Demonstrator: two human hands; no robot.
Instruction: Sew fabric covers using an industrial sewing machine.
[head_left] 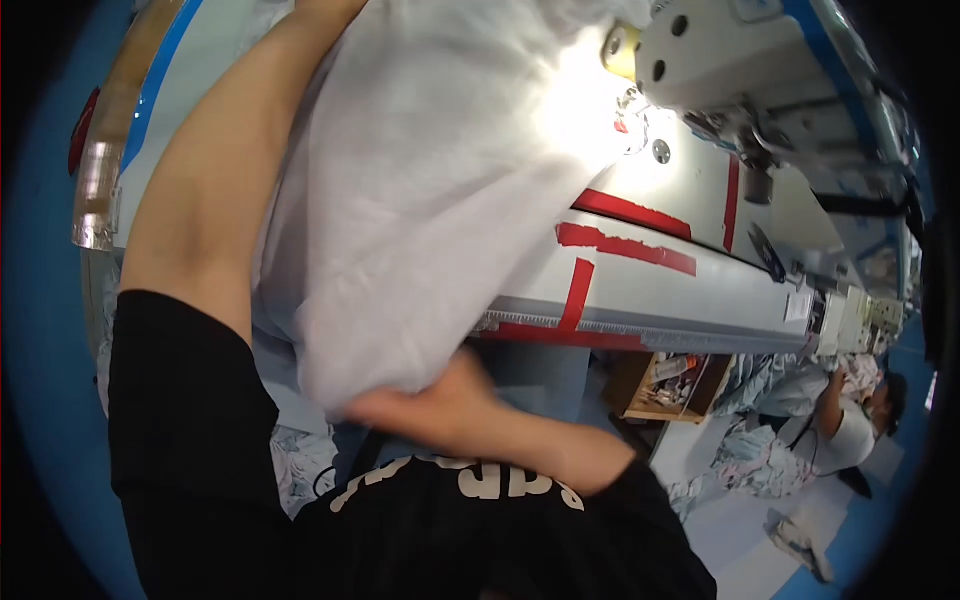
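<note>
While my right hand [440,405] is pinched shut on the bottom edge of the white cloth [420,200], I can see the cloth go up and away from that grip, toward the sewing machine [730,60]. So the long way of the cloth runs from my chest to the bright light by the needle. My right hand is the near one. It sits low, just off the front edge of the grey table [650,290].

My left arm [215,170] goes up along the left side of the cloth. The left hand is out of sight at the top, so I cannot tell if it is closed or open.

Red tape strips [625,245] are stuck on the table, to the right of the cloth. The cloth lies over the table and hangs off the front.

Below the table, to the right, a wooden box [670,385] holds small things I cannot make out. Further right another person [850,420] bends over flowery cloth.
</note>
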